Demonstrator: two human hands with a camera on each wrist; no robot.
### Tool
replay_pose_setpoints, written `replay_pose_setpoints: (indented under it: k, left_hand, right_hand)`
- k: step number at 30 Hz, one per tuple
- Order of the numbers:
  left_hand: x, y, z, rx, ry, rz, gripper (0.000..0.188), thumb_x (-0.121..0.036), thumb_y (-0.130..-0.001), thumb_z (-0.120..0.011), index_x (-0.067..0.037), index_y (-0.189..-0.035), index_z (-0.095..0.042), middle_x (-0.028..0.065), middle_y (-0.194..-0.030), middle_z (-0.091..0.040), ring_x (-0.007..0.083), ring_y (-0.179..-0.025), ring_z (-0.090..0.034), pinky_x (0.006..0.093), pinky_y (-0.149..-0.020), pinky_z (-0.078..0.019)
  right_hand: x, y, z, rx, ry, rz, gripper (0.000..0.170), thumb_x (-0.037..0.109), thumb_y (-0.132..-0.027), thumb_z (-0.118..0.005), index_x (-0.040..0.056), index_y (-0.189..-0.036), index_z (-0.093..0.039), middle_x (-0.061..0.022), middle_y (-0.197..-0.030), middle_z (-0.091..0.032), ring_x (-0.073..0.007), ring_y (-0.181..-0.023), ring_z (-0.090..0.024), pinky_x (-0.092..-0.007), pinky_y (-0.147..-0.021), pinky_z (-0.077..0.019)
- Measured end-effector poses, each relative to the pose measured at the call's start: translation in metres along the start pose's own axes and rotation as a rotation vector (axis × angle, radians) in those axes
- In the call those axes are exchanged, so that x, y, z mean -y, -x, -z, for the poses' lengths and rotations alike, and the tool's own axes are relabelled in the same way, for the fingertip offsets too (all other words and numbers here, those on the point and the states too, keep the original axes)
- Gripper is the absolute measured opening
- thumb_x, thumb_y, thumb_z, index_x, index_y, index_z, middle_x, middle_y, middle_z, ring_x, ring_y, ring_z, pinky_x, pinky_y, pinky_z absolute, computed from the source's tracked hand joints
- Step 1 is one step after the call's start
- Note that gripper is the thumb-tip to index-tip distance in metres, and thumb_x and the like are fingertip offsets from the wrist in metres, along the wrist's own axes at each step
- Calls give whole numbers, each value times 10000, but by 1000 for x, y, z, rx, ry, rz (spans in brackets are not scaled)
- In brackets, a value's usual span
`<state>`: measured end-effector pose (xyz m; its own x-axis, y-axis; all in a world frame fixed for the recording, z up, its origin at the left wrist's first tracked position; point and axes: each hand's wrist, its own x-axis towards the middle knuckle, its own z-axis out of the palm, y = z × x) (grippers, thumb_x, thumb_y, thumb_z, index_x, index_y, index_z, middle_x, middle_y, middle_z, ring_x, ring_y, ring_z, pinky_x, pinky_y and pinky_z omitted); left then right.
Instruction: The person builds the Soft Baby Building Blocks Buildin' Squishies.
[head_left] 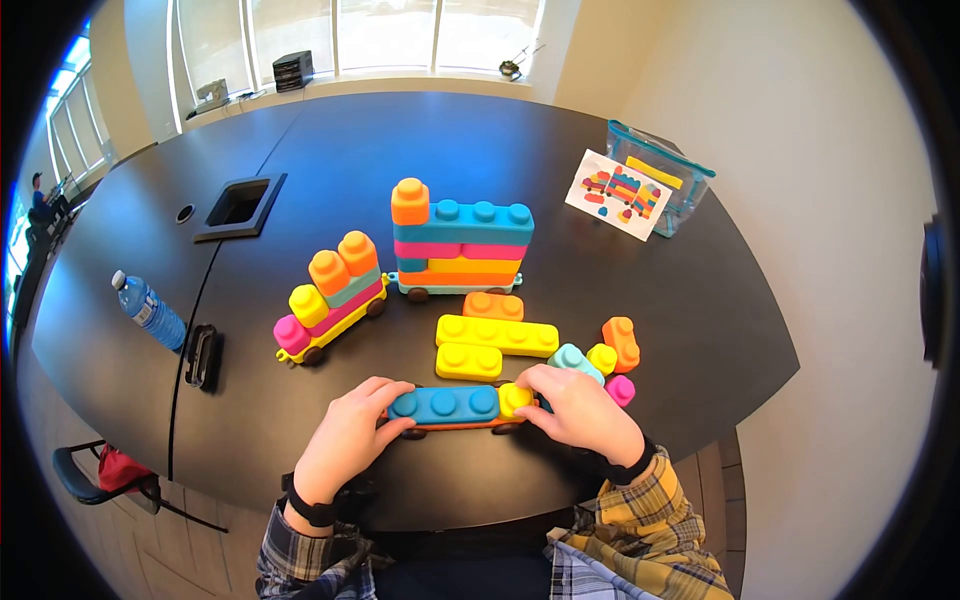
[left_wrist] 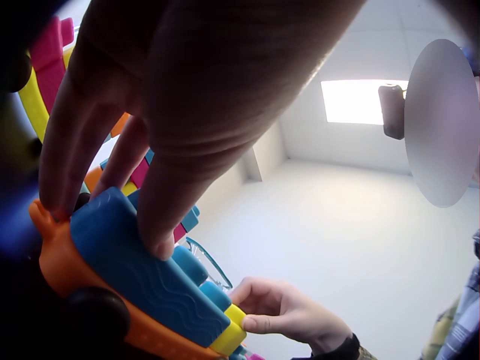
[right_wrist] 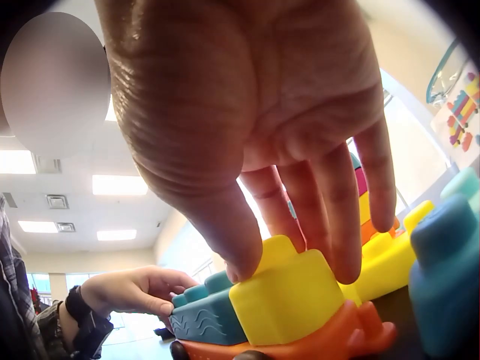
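An orange wheeled base lies close to the table's near edge, carrying a long blue block and a small yellow block side by side. My left hand grips the blue block's left end, thumb on the near side and fingers over the far side. At the other end my right hand pinches the yellow block between thumb and fingers, as the right wrist view shows. Just beyond are two yellow blocks, a long one and a shorter one. A light teal block sits beside my right hand.
Two built wagons stand farther back, a tall one and a stepped one. Small orange and pink blocks lie at right. A picture card leans on a clear bag. A water bottle is far left.
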<state>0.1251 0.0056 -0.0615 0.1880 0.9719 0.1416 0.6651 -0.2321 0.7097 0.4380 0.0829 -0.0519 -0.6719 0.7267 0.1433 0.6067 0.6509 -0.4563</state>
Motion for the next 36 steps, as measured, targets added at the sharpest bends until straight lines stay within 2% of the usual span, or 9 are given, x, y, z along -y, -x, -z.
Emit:
replay_pose_setpoints:
  k: [20,22,24,26,28,31,32,34,36]
  left_hand:
    - [-1,0,-2,-2,-22,18,399,-103,-915,-803,-42,-1291,-684,152,-1208,-699,369,-1056,-726,400,-903,-647]
    - [-1,0,-3,-4,-25,12,400,-103,-914,-803,-43,-1291,-684,151,-1205,-699,368,-1053,-726,400,-901,-646]
    - [-1,0,-2,-9,-30,8,401,-102,-913,-804,-44,-1291,-684,151,-1203,-698,368,-1050,-727,400,-899,-645]
    - [-1,0,-2,-2,-24,15,401,-101,-912,-805,-46,-1290,-685,151,-1201,-698,369,-1051,-726,401,-900,-643]
    - [-1,0,-2,1,-23,18,401,-101,-911,-806,-45,-1289,-685,151,-1202,-699,369,-1051,-726,402,-902,-641]
    - [0,-1,-2,3,-21,14,400,-103,-911,-808,-42,-1287,-686,151,-1205,-700,369,-1051,-726,403,-907,-638]
    - [0,-1,-2,0,-21,11,400,-104,-910,-809,-41,-1286,-687,152,-1206,-701,368,-1051,-727,403,-910,-637]
    - [2,-1,-2,-5,-30,0,400,-108,-910,-810,-41,-1285,-688,151,-1206,-703,366,-1048,-728,404,-905,-634]
    - [2,0,-3,-11,-41,-8,400,-113,-910,-811,-41,-1284,-688,150,-1206,-705,363,-1044,-728,405,-900,-631]
  right_hand:
    - [-2,3,0,-34,4,-18,286,193,-907,-813,37,-1097,-667,-149,-985,-730,-378,-945,-711,-460,-805,-552]
    - [-7,4,5,-26,25,55,316,228,-917,-807,36,-1134,-682,-142,-1028,-737,-372,-971,-712,-453,-823,-559]
    - [-9,9,18,-144,-9,-20,341,295,-931,-793,40,-1142,-711,-169,-1019,-733,-391,-950,-707,-463,-826,-558]
    - [-18,15,39,-249,45,-173,351,297,-915,-801,39,-1142,-730,-159,-1039,-750,-375,-974,-725,-455,-841,-581]
    - [-36,23,52,-346,285,-339,328,297,-905,-801,45,-1104,-735,-146,-1033,-760,-365,-973,-733,-459,-829,-587]
    - [-69,35,61,-274,428,-720,295,335,-886,-810,67,-983,-734,-130,-995,-772,-353,-958,-743,-454,-818,-596]
    - [-77,36,62,-274,430,-720,295,335,-886,-810,67,-983,-734,-130,-995,-772,-353,-958,-743,-454,-818,-596]
    - [-93,38,61,-174,476,-903,308,352,-871,-828,80,-983,-738,-127,-928,-772,-347,-918,-750,-452,-798,-597]
    - [-104,40,57,-168,454,-904,324,362,-855,-845,81,-977,-739,-124,-886,-769,-343,-886,-755,-449,-780,-596]
